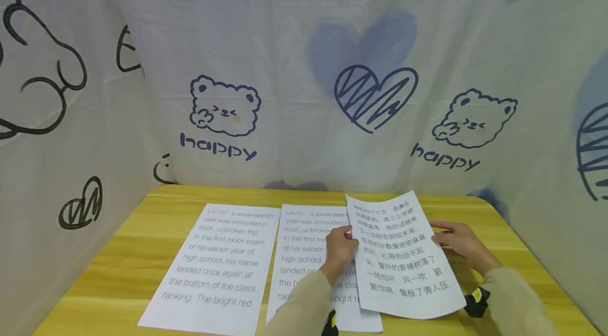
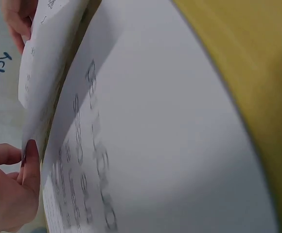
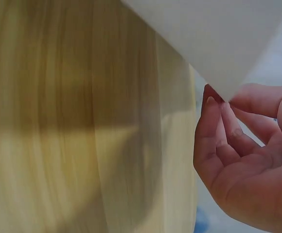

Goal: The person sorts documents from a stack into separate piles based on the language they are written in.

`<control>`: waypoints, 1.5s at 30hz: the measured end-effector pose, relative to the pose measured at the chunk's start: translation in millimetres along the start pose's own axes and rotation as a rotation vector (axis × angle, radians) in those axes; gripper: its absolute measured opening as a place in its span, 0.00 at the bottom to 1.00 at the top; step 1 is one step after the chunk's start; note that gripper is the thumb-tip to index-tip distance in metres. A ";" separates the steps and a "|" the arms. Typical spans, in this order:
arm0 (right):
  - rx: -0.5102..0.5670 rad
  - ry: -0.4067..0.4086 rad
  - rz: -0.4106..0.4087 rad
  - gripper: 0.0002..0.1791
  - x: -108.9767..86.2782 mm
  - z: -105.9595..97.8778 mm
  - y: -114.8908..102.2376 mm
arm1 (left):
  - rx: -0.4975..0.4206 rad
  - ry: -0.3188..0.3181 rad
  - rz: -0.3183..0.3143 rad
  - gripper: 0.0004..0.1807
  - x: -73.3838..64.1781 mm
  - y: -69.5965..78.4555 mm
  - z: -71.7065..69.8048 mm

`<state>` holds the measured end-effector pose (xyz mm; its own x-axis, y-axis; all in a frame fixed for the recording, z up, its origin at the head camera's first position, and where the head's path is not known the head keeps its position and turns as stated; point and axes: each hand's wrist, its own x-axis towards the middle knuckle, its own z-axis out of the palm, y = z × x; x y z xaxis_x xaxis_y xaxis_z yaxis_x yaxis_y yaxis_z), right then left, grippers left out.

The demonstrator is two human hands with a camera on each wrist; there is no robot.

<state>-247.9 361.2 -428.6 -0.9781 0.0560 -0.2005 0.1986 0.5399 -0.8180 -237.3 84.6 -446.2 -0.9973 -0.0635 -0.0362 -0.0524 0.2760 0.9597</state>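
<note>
L hand (image 1: 341, 249): thumb + fingers drawn tog., tips nearly meeting, pinching the L edge of a white rectangular paper sheet w/ black Chinese print (image 1: 404, 265). R hand (image 1: 463, 243): same deal on the opp. edge; in the R wrist view thumb + fingertips nip the paper w/ basically no gap btwn them, other fingers bent loosely alongside.

Held sheet is up off the yellow wood-grain desk (image 1: 109, 267), R of centre, its lower L part over the R side of the middle sheet. Print side faces the person, 9 rows, upright to read but turned a bit, rows climbing to the R. Far edge sags btwn its corners, near edge bows too, so paper's slightly curved. L wrist view: seen almost edge-on, w/ a gap under it & a shadow on the sheet below. R wrist view: plain pale underside, shadow on desk.

Below, flat on desk: middle white paper sheet w/ grey English print (image 1: 296, 259), partly hidden by L hand, forearm & held sheet; just L of it, a 2nd white English-print sheet (image 1: 214, 267), fully visible, top line "Lin Yu's seventeenth". Both in pale long sleeves (image 1: 515, 301), i.e. the arms; black strap w/ yellow bit (image 1: 477, 301) at R wrist. Behind desk: whitish cloth w/ blue hearts & bear doodles (image 1: 285, 35).
</note>
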 end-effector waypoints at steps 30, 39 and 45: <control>-0.097 -0.026 0.133 0.34 -0.8 -36.9 40.9 | 0.079 -0.063 -0.082 0.18 -5.7 15.7 46.0; -0.085 -0.061 0.133 0.35 -5.9 -37.0 39.2 | 0.123 -0.150 -0.115 0.16 -5.2 22.8 40.9; -0.080 -0.073 0.130 0.35 -6.6 -37.2 40.5 | 0.146 -0.213 -0.164 0.16 -2.3 25.7 37.9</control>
<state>-235.8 413.9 -440.3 -0.9368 0.0698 -0.3428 0.3144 0.5974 -0.7377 -238.3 128.2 -432.1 -0.9623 0.0798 -0.2600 -0.2052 0.4144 0.8867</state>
